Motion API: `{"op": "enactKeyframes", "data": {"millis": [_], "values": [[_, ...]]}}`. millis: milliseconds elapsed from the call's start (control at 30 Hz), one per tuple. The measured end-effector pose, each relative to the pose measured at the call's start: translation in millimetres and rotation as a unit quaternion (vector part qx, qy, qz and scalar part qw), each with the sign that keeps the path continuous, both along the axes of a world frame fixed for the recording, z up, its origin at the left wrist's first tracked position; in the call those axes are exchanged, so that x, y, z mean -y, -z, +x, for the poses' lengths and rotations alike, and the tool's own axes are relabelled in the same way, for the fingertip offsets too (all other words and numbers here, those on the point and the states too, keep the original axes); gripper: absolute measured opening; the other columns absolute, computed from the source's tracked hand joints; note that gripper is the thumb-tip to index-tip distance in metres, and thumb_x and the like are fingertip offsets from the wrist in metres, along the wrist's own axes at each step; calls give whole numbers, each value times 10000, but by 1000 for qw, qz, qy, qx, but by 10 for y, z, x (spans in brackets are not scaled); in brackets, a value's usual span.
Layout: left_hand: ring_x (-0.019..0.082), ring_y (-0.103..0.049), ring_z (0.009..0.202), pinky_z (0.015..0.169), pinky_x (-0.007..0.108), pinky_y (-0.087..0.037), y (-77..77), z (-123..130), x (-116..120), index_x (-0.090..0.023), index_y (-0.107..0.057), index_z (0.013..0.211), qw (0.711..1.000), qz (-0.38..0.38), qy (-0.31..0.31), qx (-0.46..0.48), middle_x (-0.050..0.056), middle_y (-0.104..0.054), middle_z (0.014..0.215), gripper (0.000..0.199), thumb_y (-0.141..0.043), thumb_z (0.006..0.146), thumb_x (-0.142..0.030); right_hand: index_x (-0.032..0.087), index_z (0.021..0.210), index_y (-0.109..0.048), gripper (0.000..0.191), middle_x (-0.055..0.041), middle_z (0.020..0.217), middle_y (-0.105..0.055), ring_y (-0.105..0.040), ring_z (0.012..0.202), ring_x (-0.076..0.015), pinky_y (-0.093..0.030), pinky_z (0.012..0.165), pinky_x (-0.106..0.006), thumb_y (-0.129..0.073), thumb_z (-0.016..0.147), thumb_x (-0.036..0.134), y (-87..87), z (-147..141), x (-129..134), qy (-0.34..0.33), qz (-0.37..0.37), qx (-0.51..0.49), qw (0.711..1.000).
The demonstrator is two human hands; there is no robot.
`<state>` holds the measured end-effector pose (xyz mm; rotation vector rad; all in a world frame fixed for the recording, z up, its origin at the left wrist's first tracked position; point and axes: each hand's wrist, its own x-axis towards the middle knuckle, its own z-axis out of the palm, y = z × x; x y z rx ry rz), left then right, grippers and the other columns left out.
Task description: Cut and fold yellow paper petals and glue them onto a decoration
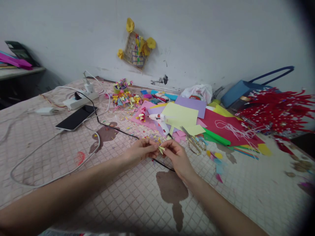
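Between my two hands, above the middle of the table, is a small pale-yellow piece of cut paper with narrow strips fanning out. My left hand is closed, its fingertips pinching the paper from the left. From the right, my right hand pinches it too, fingers curled. A black cord runs on the table behind and below the hands. Just beyond them lie a white hot glue gun and gold-handled scissors, resting by sheets of coloured paper.
At left are a phone, a white power strip and looping white cables. A heap of paper bits lies at the back. Red decorated strands, white string and a blue bag occupy the right side.
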<state>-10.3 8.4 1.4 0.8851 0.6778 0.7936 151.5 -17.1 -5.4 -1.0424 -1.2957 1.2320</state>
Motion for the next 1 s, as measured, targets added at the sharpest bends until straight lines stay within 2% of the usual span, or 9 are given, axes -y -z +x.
{"op": "enactKeyframes", "data": {"millis": [200,333,533,700,900,1000], "values": [[91,-563,540,562,219,-445,7,-17,-24,-106,-549,709,986,124,-17,-109,10,-631,608,294,-710,670,-349,186,772,-546,89,33,666,-526,-471,594,-105,-398,570,-230,-607,755,249,38,-32,6,-27,-37,-35,998],[94,-561,541,560,223,-452,14,-24,-19,-114,-538,698,982,143,-7,-124,5,-618,597,284,-683,690,-358,177,741,-545,140,36,649,-534,-473,582,-98,-394,567,-228,-616,766,294,43,-34,6,-42,-47,-45,997],[95,-561,549,556,229,-463,31,-35,-11,-118,-540,711,976,173,20,-131,3,-601,620,261,-662,709,-349,173,680,-543,179,49,578,-529,-467,524,-88,-375,533,-217,-614,772,309,10,-41,21,-18,-48,-31,998],[94,-556,537,551,224,-456,13,-32,-8,-123,-530,693,976,172,41,-127,-5,-587,593,253,-661,705,-339,174,668,-537,208,52,554,-518,-462,490,-89,-369,492,-213,-588,791,333,16,-39,29,-21,-71,-34,997],[96,-568,541,563,232,-472,6,-15,6,-116,-543,712,978,148,42,-138,10,-614,616,280,-653,714,-373,170,645,-536,223,49,562,-511,-470,514,-87,-375,513,-211,-597,792,326,20,-22,26,-4,-27,-5,1000],[89,-560,517,539,215,-456,-4,-25,8,-119,-538,678,980,140,48,-137,12,-620,588,287,-645,725,-381,167,665,-548,213,44,561,-520,-468,508,-85,-375,505,-210,-591,801,326,23,-25,31,-16,-34,-9,999]]}}
